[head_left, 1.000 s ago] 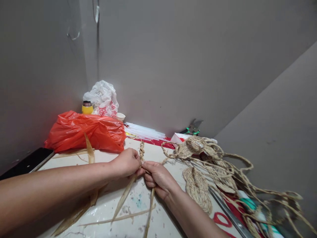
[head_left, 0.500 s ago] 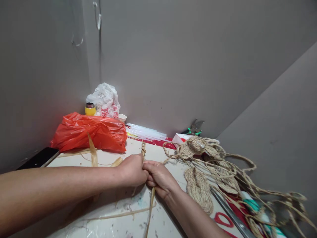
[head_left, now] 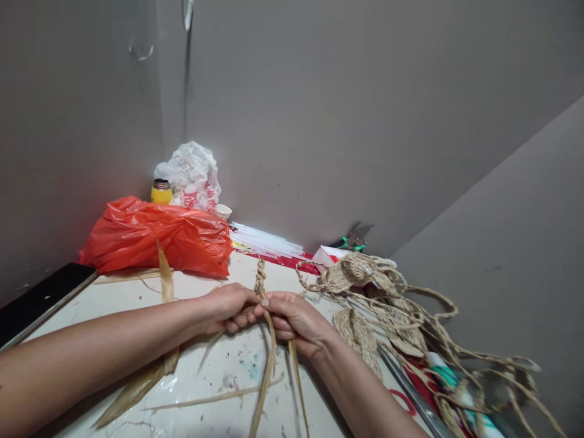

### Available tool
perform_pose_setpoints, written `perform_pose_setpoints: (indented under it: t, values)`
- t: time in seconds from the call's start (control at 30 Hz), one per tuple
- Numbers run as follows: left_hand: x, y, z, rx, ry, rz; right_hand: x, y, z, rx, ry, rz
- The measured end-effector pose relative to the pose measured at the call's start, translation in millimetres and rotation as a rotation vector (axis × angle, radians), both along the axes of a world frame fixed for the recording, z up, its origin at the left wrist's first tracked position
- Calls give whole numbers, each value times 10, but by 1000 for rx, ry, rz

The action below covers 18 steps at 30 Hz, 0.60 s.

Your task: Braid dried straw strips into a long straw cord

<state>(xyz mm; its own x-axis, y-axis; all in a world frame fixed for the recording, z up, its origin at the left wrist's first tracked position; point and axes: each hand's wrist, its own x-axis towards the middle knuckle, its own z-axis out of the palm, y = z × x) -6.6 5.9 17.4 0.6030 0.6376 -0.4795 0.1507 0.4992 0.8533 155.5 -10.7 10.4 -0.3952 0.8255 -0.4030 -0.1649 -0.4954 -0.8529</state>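
A short braid of dry straw-coloured fibre [head_left: 260,277] stands out beyond my fingers on the white table. My left hand [head_left: 235,307] pinches strands at the near end of this braid. Pressed up against it from the right, my right hand [head_left: 292,319] grips more strands between thumb and fingers. One loose fibre strip [head_left: 262,389] hangs between the hands toward me, and another strip [head_left: 298,389] trails from under my right hand. Broad dry leaf strips [head_left: 166,280] lie under and behind my left forearm.
A red plastic bag [head_left: 159,237], a yellow jar [head_left: 161,191], a white bag [head_left: 194,173] and glue sticks [head_left: 267,239] sit at the back. A phone [head_left: 43,298] lies left. Woven soles and cord [head_left: 401,304], pruning shears [head_left: 356,237] and red-handled scissors [head_left: 404,401] are right.
My hands have drawn slightly apart at the braid's near end. A strand now shows between them, and another hangs from my right hand. The camera view has shifted a little.
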Motion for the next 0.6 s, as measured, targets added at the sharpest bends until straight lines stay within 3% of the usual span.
perform_pose_setpoints:
  t: [0.37, 0.6]
  values:
    - [2, 51, -59, 153, 225, 10, 57, 15, -10, 24, -65, 134]
    - [-31, 101, 23, -29, 190, -98, 12, -18, 57, 34, -94, 81]
